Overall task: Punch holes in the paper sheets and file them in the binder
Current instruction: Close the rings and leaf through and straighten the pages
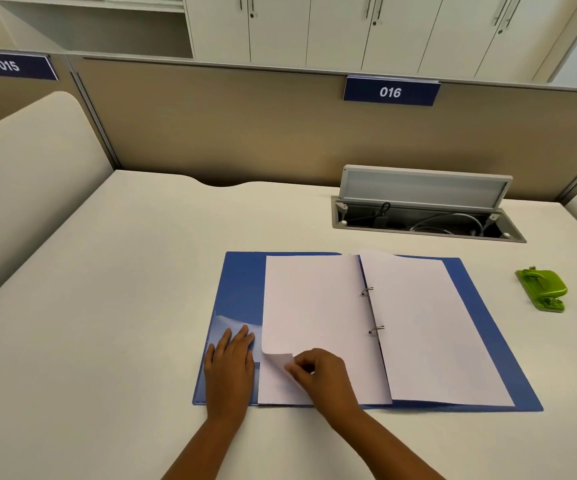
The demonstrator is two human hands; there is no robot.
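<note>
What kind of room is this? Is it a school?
Probably an office: numbered desk signs on a partition, a wall of cabinets, and a cable box set in the desk.

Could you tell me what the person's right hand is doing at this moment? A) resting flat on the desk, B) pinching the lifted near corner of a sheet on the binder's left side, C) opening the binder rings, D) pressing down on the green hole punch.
B: the right hand pinches the curled-up corner of the sheet on the left of the rings, while the hole punch sits untouched, off to the right.
</note>
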